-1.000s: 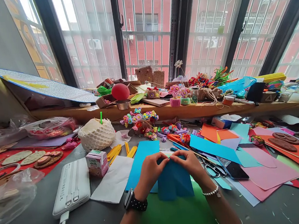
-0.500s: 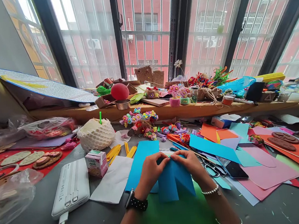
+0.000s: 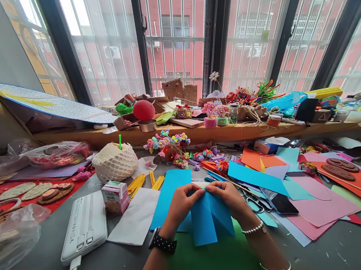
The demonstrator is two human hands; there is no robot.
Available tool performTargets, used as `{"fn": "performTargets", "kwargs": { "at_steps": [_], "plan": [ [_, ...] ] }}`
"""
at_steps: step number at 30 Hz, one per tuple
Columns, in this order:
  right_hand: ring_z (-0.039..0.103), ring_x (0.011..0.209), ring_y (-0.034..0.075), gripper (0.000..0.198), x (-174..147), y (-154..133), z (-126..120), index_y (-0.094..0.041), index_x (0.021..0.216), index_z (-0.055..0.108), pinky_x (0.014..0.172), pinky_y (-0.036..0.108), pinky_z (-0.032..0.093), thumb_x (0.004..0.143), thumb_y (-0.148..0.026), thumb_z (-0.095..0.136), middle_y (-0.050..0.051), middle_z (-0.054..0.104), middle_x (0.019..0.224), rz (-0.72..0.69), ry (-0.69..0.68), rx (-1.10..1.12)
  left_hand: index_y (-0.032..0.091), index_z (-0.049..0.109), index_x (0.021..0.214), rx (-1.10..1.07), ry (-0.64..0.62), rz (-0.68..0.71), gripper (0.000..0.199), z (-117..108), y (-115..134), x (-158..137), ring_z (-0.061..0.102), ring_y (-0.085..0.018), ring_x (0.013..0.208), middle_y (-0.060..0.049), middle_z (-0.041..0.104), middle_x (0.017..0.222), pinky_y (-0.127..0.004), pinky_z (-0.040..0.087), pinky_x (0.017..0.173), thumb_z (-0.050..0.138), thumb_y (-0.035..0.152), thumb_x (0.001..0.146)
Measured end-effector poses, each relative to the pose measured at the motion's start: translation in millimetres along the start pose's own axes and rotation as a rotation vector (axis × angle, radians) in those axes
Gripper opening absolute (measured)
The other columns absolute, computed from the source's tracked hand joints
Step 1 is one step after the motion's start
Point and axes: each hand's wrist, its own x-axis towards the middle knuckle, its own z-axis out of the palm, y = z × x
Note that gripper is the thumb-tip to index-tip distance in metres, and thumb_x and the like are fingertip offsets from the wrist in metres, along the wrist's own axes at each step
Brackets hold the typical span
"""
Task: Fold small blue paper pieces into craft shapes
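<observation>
Blue folded paper was held over the green surface, its top edge pinched between thumb and fingers of both left hand and right hand, presumably for steadiness.

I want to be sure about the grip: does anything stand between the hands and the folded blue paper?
Nothing visible does: the left hand and right hand both pinch the folded blue paper near its top.
</observation>
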Motion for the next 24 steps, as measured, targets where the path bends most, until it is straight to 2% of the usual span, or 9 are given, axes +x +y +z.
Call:
{"fn": "performTargets", "kwargs": {
  "at_steps": [8,12,17,20,24],
  "plan": [
    [0.049,0.05,0.012,0.031,1.1,1.1,1.1,-0.014,0.065,0.062,0.049,0.023,0.037,0.052,-0.041,0.068,0.0,0.058,0.057,-0.056,0.042,-0.073,0.013,0.062,0.069,0.038,0.06,0.03,0.024,1.8,-1.3,-0.4,0.054,-0.017,0.071,-0.004,0.063,0.072,-0.022,0.039,0.063,0.05,0.034,0.07],
    [0.05,0.054,0.013,0.03,2.4,2.1,-0.2,-0.015,0.066,0.062,0.05,0.023,0.037,0.055,-0.043,0.066,0.001,0.059,0.059,-0.12,0.051,-0.156,0.013,0.062,0.067,0.004,0.049,-0.005,0.022,0.7,-0.8,0.7,0.054,-0.017,0.069,-0.004,0.062,0.069,-0.022,0.039,0.062,0.052,0.033,0.068],
    [0.052,0.055,0.013,0.034,5.3,5.5,-3.0,-0.015,0.073,0.061,0.049,0.022,0.038,0.052,-0.04,0.068,0.001,0.06,0.065,-0.129,0.05,-0.1,0.013,0.062,0.069,-0.128,0.09,-0.084,0.02,0.9,-2.8,2.0,0.055,-0.018,0.075,-0.005,0.062,0.074,-0.023,0.04,0.065,0.059,0.031,0.063],
    [0.051,0.051,0.012,0.035,6.4,6.9,-3.6,-0.015,0.075,0.058,0.046,0.021,0.037,0.051,-0.038,0.07,0.0,0.058,0.061,-0.118,0.064,-0.03,0.013,0.058,0.085,-0.308,0.088,-0.177,0.033,2.1,-4.5,1.9,0.056,-0.018,0.073,-0.005,0.062,0.077,-0.024,0.042,0.063,0.065,0.028,0.056],
    [0.055,0.055,0.014,0.038,5.6,6.7,-3.4,-0.017,0.083,0.057,0.051,0.024,0.042,0.052,-0.034,0.07,0.0,0.061,0.065,-0.062,0.021,0.077,0.013,0.05,0.096,-0.477,0.098,-0.277,0.051,3.3,-4.4,1.8,0.058,-0.016,0.065,-0.004,0.062,0.073,-0.024,0.044,0.058,0.07,0.026,0.051]
  ]
}}
